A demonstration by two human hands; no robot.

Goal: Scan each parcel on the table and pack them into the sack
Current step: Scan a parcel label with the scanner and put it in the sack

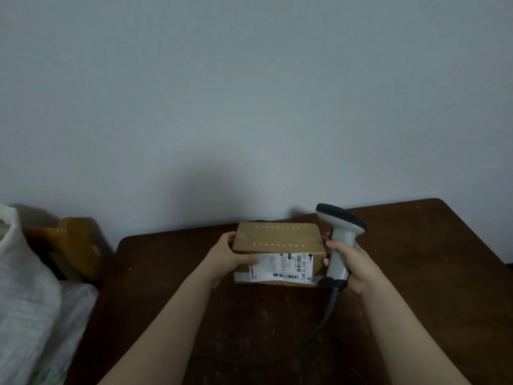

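On table [416, 273]: 1 parcel [277, 240], L hand [230, 257] grip holding it; R hand [352, 268] grips 1 scanner [340, 245]; 1 sack [27, 301] left.

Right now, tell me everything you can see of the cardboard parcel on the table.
The cardboard parcel is a brown rectangular box, sealed with clear tape over its top. A white shipping label with barcodes and printed numbers covers its near face. It sits near the back edge of the dark wooden table, tilted slightly towards the camera. The left hand grips its left end, thumb on the label. The right hand, holding a grey barcode scanner, is at its right end.
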